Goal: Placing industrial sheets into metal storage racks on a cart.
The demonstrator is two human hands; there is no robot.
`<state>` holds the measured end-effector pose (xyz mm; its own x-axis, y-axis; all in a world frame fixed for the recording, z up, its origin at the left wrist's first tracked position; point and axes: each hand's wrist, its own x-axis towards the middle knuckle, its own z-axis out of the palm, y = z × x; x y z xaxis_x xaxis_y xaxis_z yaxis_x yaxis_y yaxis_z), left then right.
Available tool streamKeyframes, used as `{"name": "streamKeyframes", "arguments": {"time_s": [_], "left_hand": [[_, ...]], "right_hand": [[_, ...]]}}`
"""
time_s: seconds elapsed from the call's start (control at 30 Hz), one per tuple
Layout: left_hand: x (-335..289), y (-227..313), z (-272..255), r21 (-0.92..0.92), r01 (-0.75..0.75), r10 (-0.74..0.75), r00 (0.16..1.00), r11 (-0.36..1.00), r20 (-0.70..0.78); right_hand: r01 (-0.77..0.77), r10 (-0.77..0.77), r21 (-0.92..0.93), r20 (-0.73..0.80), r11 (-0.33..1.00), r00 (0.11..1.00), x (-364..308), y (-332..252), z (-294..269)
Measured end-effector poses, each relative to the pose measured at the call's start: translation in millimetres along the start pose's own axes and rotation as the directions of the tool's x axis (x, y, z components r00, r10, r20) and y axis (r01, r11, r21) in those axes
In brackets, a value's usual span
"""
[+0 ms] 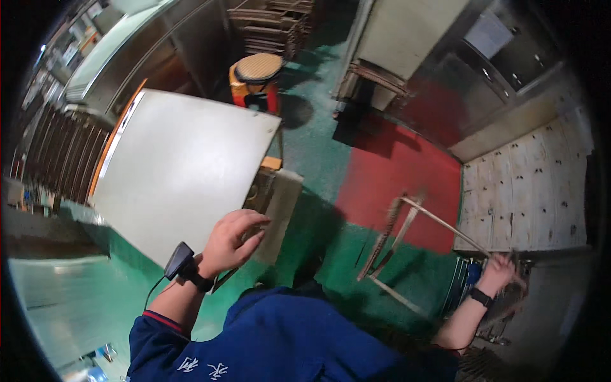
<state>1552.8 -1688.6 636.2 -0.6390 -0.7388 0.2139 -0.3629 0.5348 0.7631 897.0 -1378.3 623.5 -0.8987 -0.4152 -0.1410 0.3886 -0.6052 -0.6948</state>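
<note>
My left hand (pixel 234 240) hovers by the near right edge of a white-topped table (pixel 184 159). Its fingers are curved and apart from the thumb, with nothing visible between them. Out to the right, my right hand (pixel 499 272) is closed round one end of a thin brownish metal frame (pixel 443 223). This frame is open and roughly rectangular, with crossbars at its far end. It hangs tilted over the red and green floor, smeared by motion. The exact grip of the right fingers is blurred.
A round-topped stool (pixel 258 67) stands beyond the table. Stacked racks (pixel 270 25) are at the back. A steel cabinet (pixel 471 89) and a pale panel with rows of small dark marks (pixel 525 184) line the right. Dark slatted racks (pixel 67 149) stand left.
</note>
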Motion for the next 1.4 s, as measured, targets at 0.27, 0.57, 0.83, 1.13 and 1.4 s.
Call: {"name": "streamKeyframes", "arguments": {"time_s": [0.27, 0.57, 0.83, 1.13, 1.4], "left_hand": [[140, 33, 101, -0.098, -0.234, 0.233, 0.972, 0.967, -0.027], [303, 45, 105, -0.150, -0.143, 0.131, 0.987, 0.978, -0.089], [376, 0, 47, -0.200, 0.193, -0.246, 0.924, 0.961, -0.292], [388, 22, 11, -0.175, 0.523, -0.522, 0.647, 0.834, -0.556], [373, 77, -52, -0.293, 0.657, -0.555, 0.229, 0.694, -0.800]], "right_hand": [[0.094, -0.062, -0.071, 0.360, 0.993, 0.931, 0, 81, 268], [-0.120, 0.087, -0.011, 0.749, 0.993, 0.656, 32, 204, 468], [0.689, 0.345, -0.510, 0.859, 0.515, 0.378, 137, 281, 567], [0.585, 0.513, -0.314, 0.833, 0.748, -0.209, 259, 448, 582], [-0.290, 0.937, -0.907, 0.341, 0.306, -0.077, 303, 662, 576]]}}
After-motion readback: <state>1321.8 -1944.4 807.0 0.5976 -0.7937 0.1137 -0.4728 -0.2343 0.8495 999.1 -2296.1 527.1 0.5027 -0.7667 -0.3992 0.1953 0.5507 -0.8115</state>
